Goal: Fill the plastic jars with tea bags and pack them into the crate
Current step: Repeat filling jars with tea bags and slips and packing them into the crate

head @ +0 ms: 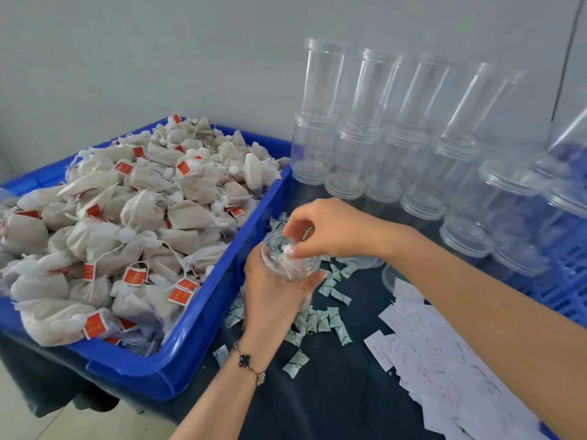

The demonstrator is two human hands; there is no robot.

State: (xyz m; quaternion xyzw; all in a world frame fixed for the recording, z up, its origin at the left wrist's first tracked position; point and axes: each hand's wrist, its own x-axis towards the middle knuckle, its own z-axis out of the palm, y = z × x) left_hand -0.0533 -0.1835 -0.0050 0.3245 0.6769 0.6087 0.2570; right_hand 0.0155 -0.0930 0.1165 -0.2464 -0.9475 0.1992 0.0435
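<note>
My left hand (273,293) grips a clear plastic jar (298,268) from below, over the dark table. My right hand (324,230) hovers at the jar's mouth, its fingertips pinching a white tea bag (287,250) that hangs into the jar. A small green-and-white sachet shows inside the jar. A blue bin (203,331) on the left is heaped with cloth tea bags (127,223) carrying red tags. Rows of empty clear jars (381,147) stand stacked at the back right.
Small green-and-white sachets (320,322) lie scattered on the dark table (330,392) under my hands. White printed paper slips (444,376) spread along the right. A blue lattice crate (568,281) sits at the right edge beneath more jars. A grey wall stands behind.
</note>
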